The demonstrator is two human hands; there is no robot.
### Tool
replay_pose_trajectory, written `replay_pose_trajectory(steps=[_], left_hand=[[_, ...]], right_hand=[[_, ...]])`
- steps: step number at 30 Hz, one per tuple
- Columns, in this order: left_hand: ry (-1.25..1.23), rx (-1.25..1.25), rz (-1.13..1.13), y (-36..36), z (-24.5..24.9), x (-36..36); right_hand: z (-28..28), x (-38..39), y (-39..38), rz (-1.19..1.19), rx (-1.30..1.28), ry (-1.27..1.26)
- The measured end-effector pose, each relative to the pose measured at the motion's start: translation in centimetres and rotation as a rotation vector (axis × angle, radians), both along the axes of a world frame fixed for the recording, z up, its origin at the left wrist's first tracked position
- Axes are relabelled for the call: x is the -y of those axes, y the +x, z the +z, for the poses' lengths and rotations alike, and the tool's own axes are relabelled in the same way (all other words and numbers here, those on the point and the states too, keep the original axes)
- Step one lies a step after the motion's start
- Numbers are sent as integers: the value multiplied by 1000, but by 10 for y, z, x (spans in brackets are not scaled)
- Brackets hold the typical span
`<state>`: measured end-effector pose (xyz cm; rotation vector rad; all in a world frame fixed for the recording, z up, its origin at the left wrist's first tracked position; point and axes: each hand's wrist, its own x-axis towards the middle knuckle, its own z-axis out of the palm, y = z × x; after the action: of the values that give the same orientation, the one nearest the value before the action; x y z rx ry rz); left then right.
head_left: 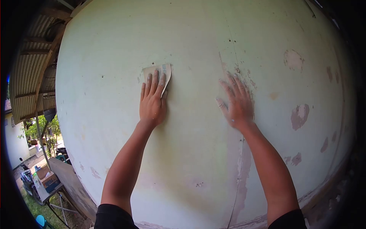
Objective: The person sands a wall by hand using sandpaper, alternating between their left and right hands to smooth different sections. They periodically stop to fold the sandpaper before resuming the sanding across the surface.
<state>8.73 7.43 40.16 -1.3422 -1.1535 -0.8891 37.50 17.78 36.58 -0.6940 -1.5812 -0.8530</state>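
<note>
My left hand [152, 103] presses a sheet of sandpaper [166, 72] against the pale green wall [190, 126]. Its fingers lie over the sheet's face, and the thumb is by the lower edge; printed letters show on the paper's back, and the right edge curls off the wall. Farther right, my right hand [238, 101] rests on the wall with fingers spread and nothing in it. Pale dust coats its fingertips. A seam [239, 171] runs down the wall below this hand, with scraped, pinkish bare paint along it.
Patches of peeled paint [300, 116] dot the wall's right side. At the lower left, a cardboard box [48, 180] stands on a small table [45, 192], near a parked motorbike [28, 183]. Corrugated roofing [32, 72] and wooden beams border the upper left.
</note>
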Motion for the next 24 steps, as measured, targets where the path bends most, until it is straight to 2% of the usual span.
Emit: replay_pose_trajectory(steps=[1, 4, 7, 10, 12, 17, 19, 24], left_hand=[[47, 52, -19, 6, -6, 2], [-253, -203, 37, 50, -59, 9], [-332, -308, 53, 41, -52, 19], [-79, -17, 15, 3, -19, 18], [5, 120, 71, -16, -15, 16], [-96, 26, 176, 32, -59, 4], [-109, -9, 172, 43, -51, 6], [-118, -211, 61, 39, 4, 0]], right_hand=[[0, 0, 0, 0, 2, 10], [-1, 0, 0, 9, 10, 22], [-3, 1, 1, 12, 12, 27], [-5, -1, 4, 25, 26, 42], [-8, -2, 6, 38, 21, 43], [-9, 0, 6, 42, 20, 63], [-8, -1, 5, 47, 18, 68], [-9, -1, 4, 16, 11, 55]])
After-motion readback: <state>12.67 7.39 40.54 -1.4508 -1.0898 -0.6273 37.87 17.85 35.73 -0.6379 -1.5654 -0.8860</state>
